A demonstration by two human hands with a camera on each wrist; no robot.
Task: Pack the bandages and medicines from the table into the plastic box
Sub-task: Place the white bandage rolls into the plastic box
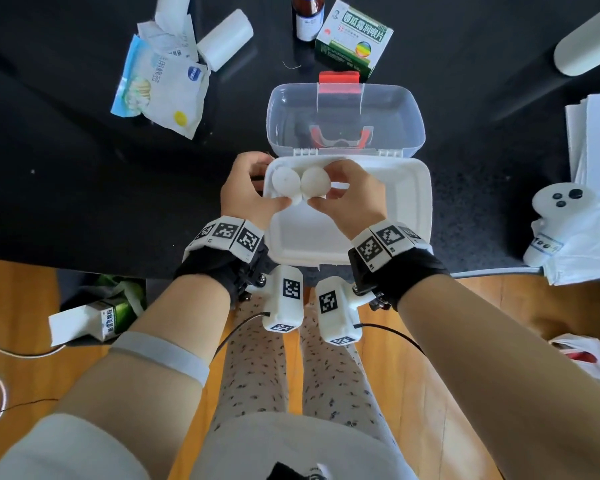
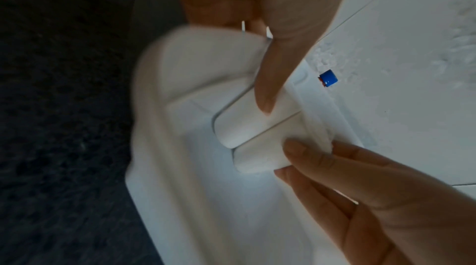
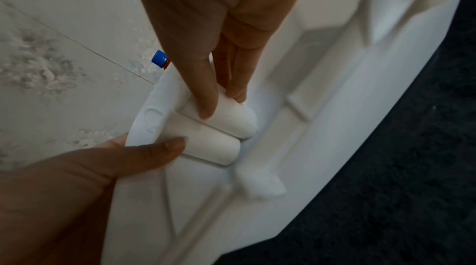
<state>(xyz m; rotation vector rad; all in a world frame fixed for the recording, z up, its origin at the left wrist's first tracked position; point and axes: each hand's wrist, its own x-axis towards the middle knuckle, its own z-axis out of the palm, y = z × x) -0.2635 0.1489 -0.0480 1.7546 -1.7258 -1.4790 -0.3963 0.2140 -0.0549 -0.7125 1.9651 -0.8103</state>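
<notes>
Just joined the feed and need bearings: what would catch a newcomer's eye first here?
Two white bandage rolls held side by side, left hand on one and right hand on the other, over the open white plastic box. Behind its clear lid stand a green-and-white medicine carton and a brown glass bottle.

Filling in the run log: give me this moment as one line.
left hand: holds white bandage roll | right hand: holds second white roll | both inside white plastic box | clear lid open
</notes>
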